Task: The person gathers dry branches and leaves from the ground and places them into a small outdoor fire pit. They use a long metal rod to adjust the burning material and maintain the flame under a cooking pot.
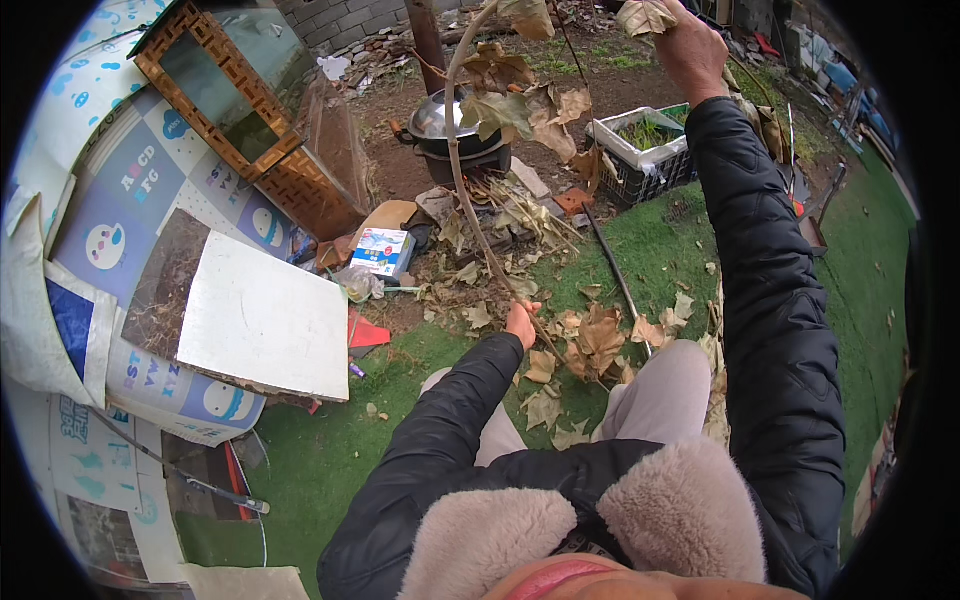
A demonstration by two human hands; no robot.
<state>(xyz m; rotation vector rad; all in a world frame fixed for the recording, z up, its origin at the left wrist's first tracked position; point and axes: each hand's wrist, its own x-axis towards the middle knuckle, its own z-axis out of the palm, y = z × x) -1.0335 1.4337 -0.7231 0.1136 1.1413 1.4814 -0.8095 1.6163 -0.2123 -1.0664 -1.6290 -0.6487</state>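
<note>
My left hand (523,325) is closed around a long, bent tree branch (459,169) in front of my knees. The branch rises past a lidded metal wok (451,124) on a small stove with fire below it. High at the right, my raised right hand (691,56) grips dry leaves (646,18); whether it also holds a twig is hard to see. Large dry leaves (499,112) hang between the branch and that arm. More brown leaves (598,341) lie around my knees, and dry stalks (525,210) lie by the fire.
A black crate (651,180) with green plants stands behind the fire's right side. A dark metal rod (611,259) lies on the green turf. At left are a white board (264,319), a detergent-like box (381,253) and a wood-framed glass cabinet (259,146). A dustpan-like tool (814,232) is at right.
</note>
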